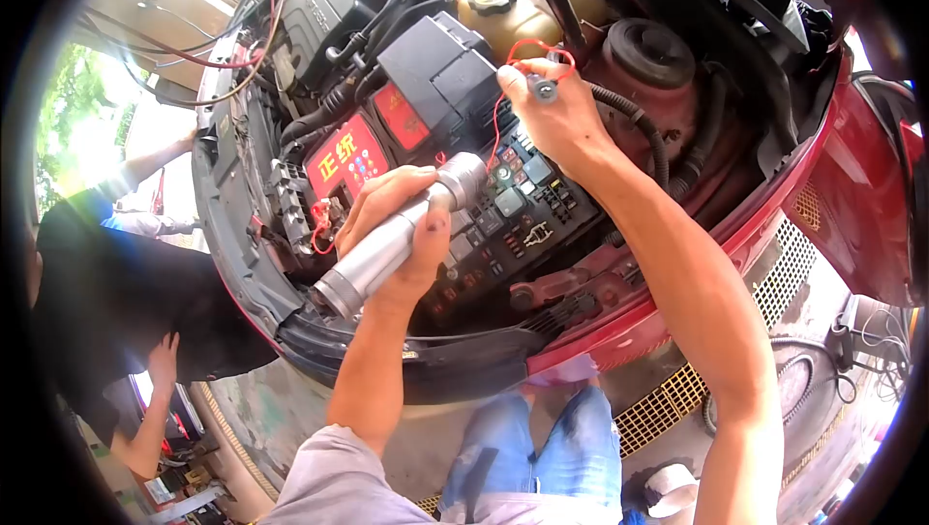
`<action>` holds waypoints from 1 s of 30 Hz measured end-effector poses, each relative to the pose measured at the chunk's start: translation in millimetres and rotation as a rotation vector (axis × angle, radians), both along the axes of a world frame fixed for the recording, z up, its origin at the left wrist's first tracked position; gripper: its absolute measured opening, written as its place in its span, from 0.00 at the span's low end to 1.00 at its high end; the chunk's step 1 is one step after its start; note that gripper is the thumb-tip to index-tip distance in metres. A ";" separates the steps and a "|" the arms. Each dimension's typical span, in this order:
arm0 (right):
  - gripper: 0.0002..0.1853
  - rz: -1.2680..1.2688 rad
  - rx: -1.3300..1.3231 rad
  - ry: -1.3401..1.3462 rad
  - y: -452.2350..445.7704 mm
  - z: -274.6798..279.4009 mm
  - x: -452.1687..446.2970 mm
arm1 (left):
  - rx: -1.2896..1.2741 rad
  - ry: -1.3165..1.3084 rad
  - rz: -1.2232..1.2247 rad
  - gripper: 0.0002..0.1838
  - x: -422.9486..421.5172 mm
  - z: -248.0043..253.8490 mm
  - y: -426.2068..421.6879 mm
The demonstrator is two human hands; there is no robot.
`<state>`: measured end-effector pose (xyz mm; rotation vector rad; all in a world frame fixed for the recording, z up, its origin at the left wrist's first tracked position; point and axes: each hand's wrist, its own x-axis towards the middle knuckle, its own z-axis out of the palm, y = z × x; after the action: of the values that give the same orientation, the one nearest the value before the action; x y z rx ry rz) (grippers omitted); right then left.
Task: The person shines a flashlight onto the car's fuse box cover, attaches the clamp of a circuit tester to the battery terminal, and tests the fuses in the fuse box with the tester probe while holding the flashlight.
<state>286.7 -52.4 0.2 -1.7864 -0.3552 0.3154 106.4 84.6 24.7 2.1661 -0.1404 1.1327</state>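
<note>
Flashlight [395,242] in left hand [416,269], ends protruding; probe [544,90] in right hand [563,124]

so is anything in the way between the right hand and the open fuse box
Nothing visible blocks the right hand from the fuse box; only a thin red wire hangs beside that hand. The silver cylinder in the left hand covers some of the box's left edge in this view.

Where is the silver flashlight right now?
In the head view, the silver flashlight is left of centre, gripped in the person's left hand, its upper end near the fuse box.
</note>
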 end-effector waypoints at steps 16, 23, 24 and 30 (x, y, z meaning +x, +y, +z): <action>0.19 -0.134 -0.081 0.133 47.7 2.9 25.8 | -0.012 -0.114 -0.028 0.14 -1.0 9.0 1.4; 0.18 -0.122 -0.061 0.113 52.4 3.3 29.1 | -0.024 -0.132 -0.024 0.15 -2.8 4.7 11.8; 0.19 -0.139 -0.124 0.077 52.8 3.9 26.0 | -0.034 -0.140 -0.020 0.15 -2.1 4.6 12.1; 0.22 -0.135 -0.216 0.042 50.2 7.1 18.1 | -0.053 -0.123 -0.023 0.15 -4.9 7.2 11.8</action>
<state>304.8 -2.3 7.2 -2.0014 -0.1741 0.3044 101.5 96.4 32.0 2.0433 -0.1871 1.2434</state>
